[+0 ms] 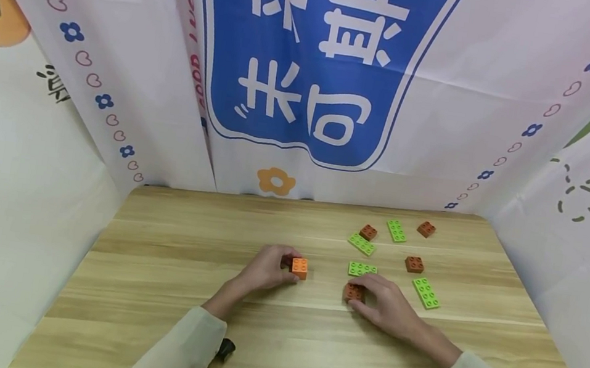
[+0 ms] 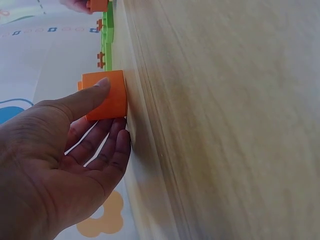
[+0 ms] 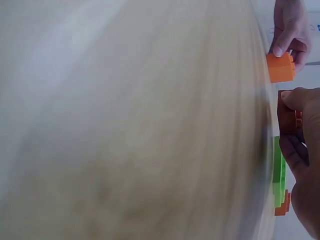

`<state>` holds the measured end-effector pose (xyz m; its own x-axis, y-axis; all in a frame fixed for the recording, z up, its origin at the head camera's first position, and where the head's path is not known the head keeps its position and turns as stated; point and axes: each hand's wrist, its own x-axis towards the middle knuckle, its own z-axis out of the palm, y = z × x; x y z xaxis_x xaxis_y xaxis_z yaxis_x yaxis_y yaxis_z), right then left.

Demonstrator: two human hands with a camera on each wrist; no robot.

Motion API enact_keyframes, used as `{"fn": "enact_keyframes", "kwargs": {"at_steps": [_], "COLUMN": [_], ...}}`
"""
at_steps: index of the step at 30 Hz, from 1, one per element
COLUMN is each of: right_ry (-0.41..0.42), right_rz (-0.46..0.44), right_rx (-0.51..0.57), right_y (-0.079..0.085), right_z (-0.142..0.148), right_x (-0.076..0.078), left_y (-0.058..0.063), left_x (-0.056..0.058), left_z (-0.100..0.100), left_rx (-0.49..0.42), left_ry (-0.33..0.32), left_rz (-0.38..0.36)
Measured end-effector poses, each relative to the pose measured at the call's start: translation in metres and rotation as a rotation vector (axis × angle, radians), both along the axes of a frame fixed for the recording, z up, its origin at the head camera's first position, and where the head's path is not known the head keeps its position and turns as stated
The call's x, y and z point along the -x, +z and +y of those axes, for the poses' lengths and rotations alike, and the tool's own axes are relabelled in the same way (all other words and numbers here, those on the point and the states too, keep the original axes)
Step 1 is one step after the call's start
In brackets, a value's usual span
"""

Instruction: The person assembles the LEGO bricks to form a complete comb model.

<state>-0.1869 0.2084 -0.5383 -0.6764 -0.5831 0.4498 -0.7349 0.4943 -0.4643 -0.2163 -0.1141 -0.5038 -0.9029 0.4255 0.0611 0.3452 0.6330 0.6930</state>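
My left hand (image 1: 268,269) pinches an orange toy building brick (image 1: 299,268), thumb on the near side and fingers behind. In the left wrist view this brick (image 2: 107,95) appears as a plain-sided block at the tabletop, with the thumb across its face. To the right, my right hand (image 1: 388,305) grips a reddish-brown brick (image 1: 353,293) with four studs on top, partly covered by the fingers. The right wrist view has the thumb on the brown brick (image 3: 288,117) and the orange brick (image 3: 281,67) just beyond. A flat green brick (image 1: 362,270) lies right behind the right hand.
Green bricks (image 1: 426,293), (image 1: 396,231) and brown bricks (image 1: 414,264), (image 1: 426,228) lie scattered at the right of the wooden table (image 1: 175,243). Another brown brick (image 1: 369,232) overlaps a green brick (image 1: 361,244) in the head view. Printed cloth (image 1: 447,135) hangs behind.
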Motion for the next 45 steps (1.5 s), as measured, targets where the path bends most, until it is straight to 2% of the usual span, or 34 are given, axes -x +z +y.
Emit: {"fn": "enact_keyframes", "kwargs": {"at_steps": [11, 22, 34, 45], "right_ry": [0.050, 0.064, 0.032, 0.039], "right_rz": [0.043, -0.010, 0.006, -0.046], "right_rx": [0.072, 0.117, 0.168, 0.191], "right_y": [0.006, 0.014, 0.019, 0.022], "right_z": [-0.016, -0.034, -0.052, -0.068], "right_x": [0.009, 0.016, 0.026, 0.035], "left_y": [0.002, 0.002, 0.001, -0.001], "left_x": [-0.001, -0.001, 0.002, 0.004], "left_z": [0.000, 0.000, -0.002, -0.003], "left_rx": [-0.004, -0.017, -0.027, -0.050], "left_ry": [0.005, 0.000, -0.006, -0.018], "left_rz": [-0.019, -0.015, -0.037, -0.034]}}
